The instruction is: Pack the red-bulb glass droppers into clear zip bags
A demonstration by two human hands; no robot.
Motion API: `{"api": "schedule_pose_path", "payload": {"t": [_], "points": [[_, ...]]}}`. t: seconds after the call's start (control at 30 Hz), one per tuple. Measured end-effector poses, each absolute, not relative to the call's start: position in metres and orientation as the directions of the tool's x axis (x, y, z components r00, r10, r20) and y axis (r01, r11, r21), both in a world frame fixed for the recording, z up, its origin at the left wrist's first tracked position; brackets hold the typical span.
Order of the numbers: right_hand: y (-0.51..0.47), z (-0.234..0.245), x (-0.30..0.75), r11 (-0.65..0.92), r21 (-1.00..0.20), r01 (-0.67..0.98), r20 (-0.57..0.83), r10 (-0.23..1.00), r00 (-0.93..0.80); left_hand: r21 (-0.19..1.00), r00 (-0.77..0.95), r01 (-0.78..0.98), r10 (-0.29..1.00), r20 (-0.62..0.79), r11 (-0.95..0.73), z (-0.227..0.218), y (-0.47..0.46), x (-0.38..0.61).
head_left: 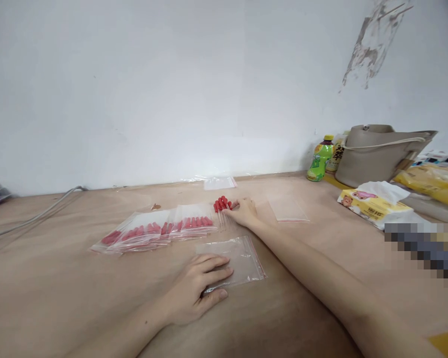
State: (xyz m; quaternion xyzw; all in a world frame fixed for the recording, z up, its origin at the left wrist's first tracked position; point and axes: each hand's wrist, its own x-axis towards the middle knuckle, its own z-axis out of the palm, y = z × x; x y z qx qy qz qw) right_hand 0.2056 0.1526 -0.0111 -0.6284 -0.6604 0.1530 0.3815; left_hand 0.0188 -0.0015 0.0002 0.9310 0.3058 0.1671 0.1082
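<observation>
My left hand [197, 286] lies on the near side of a clear zip bag [242, 261], palm down with its fingers spread over the plastic. The bag rests flat and shows nothing inside. Further off, my right hand [243, 213] is closed at the side of a small bunch of glass droppers [222, 205] with red rubber bulbs. Their thin clear stems point toward me, and the thumb and fingertips pinch at the bunch. To the left, overlapping zip bags [149, 231] with red-bulbed pieces inside are fanned out on the brown covered table [59, 278].
A flat bag [289, 209] lies right of my right hand, another pack of bags [220, 183] near the wall. At right are a tissue pack [373, 206], a green bottle [321, 159] and a grey-beige handbag [373, 156]. A grey cable [41, 214] runs at left.
</observation>
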Motion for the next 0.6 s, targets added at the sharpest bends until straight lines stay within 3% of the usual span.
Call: {"api": "schedule_pose_path", "payload": {"t": [0.33,0.5,0.6], "points": [[0.153,-0.023,0.233,0.232,-0.813,0.533,0.349,0.928,0.128,0.302,0.753,0.543,0.614,0.237,-0.783,0.000,-0.001,0.019],[0.151,-0.026,0.238,0.282,-0.898,0.339,0.351,0.923,0.161,0.302,0.754,0.540,0.611,0.242,-0.785,-0.001,-0.001,0.019],[0.138,-0.028,0.245,0.325,-0.929,0.180,0.343,0.936,0.078,0.292,0.756,0.546,0.612,0.231,-0.785,0.000,-0.001,0.019]]}}
